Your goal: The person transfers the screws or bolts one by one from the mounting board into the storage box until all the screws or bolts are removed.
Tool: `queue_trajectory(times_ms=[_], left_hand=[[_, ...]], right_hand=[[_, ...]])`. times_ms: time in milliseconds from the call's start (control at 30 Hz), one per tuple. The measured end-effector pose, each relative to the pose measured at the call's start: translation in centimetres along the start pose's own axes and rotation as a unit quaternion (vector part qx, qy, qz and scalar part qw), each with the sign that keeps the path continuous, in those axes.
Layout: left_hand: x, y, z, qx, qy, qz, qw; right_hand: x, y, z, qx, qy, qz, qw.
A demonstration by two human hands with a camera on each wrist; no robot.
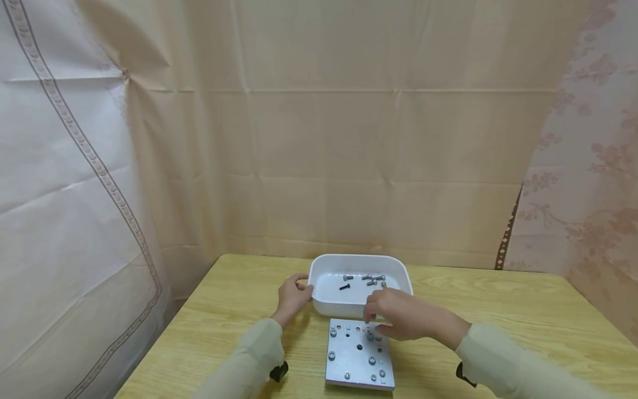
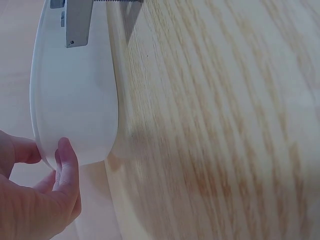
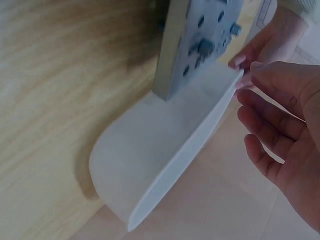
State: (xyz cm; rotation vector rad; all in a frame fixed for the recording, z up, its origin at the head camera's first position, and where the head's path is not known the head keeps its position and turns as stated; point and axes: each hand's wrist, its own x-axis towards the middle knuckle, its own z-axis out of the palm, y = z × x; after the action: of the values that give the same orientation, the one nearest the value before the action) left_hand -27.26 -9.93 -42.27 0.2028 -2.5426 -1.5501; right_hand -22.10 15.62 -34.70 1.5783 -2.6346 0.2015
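Observation:
My left hand (image 1: 293, 296) grips the left end of a white plastic tray (image 1: 344, 309), its thumb and fingers on either side of the rim in the left wrist view. Inside the tray lie several silver socket-head screws (image 1: 367, 277) and one black screw (image 1: 344, 287). My right hand (image 1: 401, 315) is over the tray's near right side and the far right corner of a metal plate (image 1: 351, 363). Its fingers are loosely bent, and nothing shows between them in the right wrist view. Several socket-head screws (image 1: 332, 356) stand in the plate among bare holes.
The plate stands right in front of the tray on a wood-grain table (image 1: 239, 282). A beige curtain (image 1: 319, 138) hangs behind the table's far edge, with a white cloth (image 1: 60, 221) on the left and a flowered one (image 1: 593, 166) on the right.

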Motion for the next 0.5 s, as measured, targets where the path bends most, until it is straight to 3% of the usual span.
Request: queue_trajectory(times_ms=[167,500], left_hand=[[-0.1,-0.1,0.1,-0.007,0.001,0.006,1.0],[-0.3,0.2,-0.1,-0.016,0.001,0.009,0.9998]], right_hand=[[-0.9,-1.1,0.4,0.014,-0.014,-0.005,1.0],[-2.5,-2.3,2.1,0.018,-0.002,-0.078,0.997]])
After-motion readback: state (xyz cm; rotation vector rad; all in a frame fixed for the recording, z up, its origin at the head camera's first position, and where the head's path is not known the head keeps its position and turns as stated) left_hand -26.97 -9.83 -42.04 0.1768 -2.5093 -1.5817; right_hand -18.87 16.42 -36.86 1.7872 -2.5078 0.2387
